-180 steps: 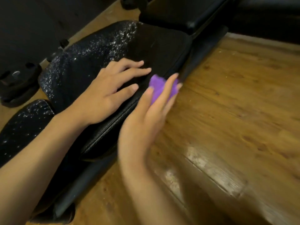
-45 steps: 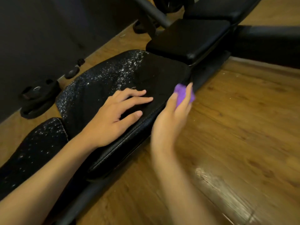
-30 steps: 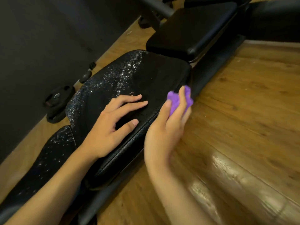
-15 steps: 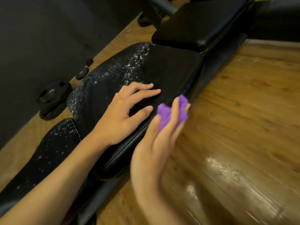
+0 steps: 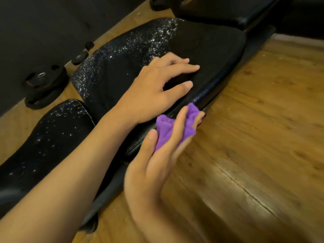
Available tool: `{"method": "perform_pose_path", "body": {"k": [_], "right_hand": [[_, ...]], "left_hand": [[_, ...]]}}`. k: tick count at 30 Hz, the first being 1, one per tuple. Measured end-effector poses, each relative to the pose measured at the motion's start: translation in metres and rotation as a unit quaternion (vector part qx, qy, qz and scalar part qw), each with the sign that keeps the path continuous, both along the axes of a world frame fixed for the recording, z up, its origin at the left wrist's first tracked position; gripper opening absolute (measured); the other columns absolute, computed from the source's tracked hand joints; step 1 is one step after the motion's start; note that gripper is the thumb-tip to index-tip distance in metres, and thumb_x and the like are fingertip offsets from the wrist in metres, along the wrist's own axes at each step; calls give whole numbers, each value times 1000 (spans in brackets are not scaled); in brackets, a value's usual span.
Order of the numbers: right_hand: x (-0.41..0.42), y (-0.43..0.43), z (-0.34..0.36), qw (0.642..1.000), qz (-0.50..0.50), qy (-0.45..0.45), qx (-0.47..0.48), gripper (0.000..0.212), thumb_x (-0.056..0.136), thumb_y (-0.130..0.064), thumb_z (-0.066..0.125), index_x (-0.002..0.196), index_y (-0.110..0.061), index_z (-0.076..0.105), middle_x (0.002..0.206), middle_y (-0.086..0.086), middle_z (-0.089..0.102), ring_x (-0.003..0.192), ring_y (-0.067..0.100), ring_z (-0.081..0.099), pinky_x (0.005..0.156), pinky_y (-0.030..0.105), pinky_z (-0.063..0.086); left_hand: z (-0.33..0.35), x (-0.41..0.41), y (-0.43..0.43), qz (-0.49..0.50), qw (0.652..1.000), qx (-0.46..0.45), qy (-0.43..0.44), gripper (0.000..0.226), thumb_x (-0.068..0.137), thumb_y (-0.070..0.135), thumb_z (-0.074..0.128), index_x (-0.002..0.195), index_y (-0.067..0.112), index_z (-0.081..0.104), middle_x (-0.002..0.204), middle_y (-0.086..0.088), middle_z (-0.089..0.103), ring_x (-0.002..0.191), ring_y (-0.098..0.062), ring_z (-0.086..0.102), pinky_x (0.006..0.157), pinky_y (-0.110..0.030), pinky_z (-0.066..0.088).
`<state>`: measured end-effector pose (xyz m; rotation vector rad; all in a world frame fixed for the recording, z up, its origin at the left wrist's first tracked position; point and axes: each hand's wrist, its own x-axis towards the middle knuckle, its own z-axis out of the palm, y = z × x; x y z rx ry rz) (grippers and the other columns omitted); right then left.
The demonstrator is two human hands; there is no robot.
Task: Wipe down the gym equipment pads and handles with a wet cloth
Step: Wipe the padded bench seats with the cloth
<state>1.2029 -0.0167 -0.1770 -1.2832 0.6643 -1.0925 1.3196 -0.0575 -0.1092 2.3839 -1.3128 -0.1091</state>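
The left hand (image 5: 154,88) lies flat on the pad (image 5: 201,46), fingers spread and relaxed, holding nothing, thumb near the pad's 4 o'clock edge. The right hand (image 5: 154,165) sits just beside it at 5 o'clock. It pinches a bunched purple cloth (image 5: 165,126) between thumb and index finger, with the other fingers nearly straight behind it. The cloth is pressed against the pad's side edge, below the left wrist, which partly hides that stretch of the edge.

Water droplets (image 5: 140,41) speckle the pad's far half, toward 10 o'clock. A second pad (image 5: 52,130), also spotted, lies at 8 o'clock under the left forearm. A third pad (image 5: 228,7) continues the bench at 1 o'clock. Weight plates (image 5: 43,85) rest on the floor (image 5: 263,120) at 9 o'clock, against a dark wall (image 5: 35,23). Wood floor fills the side from 2 to 5 o'clock.
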Motion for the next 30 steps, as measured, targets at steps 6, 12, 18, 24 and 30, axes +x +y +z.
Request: {"method": "perform_pose_path", "body": {"k": [6, 12, 18, 24, 30], "right_hand": [[42, -111, -14, 996, -5, -24, 90, 56, 103, -30, 43, 158, -27, 35, 169, -1, 20, 153, 6, 20, 115, 20, 26], [27, 5, -27, 999, -35, -23, 21, 43, 113, -23, 23, 141, 4, 41, 139, 40, 50, 122, 28, 66, 101, 35, 52], [39, -106, -3, 998, -12, -11, 53, 51, 104, -29, 42, 155, -31, 39, 169, -3, 22, 154, 7, 19, 117, 12, 19], [85, -227, 2, 983, 63, 39, 166, 44, 99, -38, 46, 141, -33, 58, 136, -11, 61, 121, 7, 55, 114, 39, 41], [10, -115, 12, 988, 115, 11, 103, 53, 106, -37, 37, 156, -48, 24, 169, -22, 5, 151, -6, 14, 115, 8, 25]], "left_hand": [[-2, 3, 4, -17, 1000, -18, -10, 50, 94, 52, 52, 137, 29, 65, 141, 4, 58, 134, -14, 50, 116, -51, 35], [-3, 4, 9, -26, 1000, -10, 6, 50, 97, 53, 50, 141, 32, 62, 148, 6, 54, 138, -15, 47, 116, -56, 33], [-1, 0, 9, -19, 1000, -5, 19, 51, 96, 52, 51, 142, 32, 62, 149, 8, 53, 141, -11, 45, 120, -54, 30], [2, -8, 7, -1, 999, 20, 29, 52, 98, 55, 49, 145, 35, 57, 152, 13, 46, 142, -15, 42, 118, -59, 29], [6, -10, 3, 0, 998, 60, -3, 56, 99, 50, 47, 152, 31, 49, 160, 12, 39, 144, -21, 40, 116, -54, 32]]}}
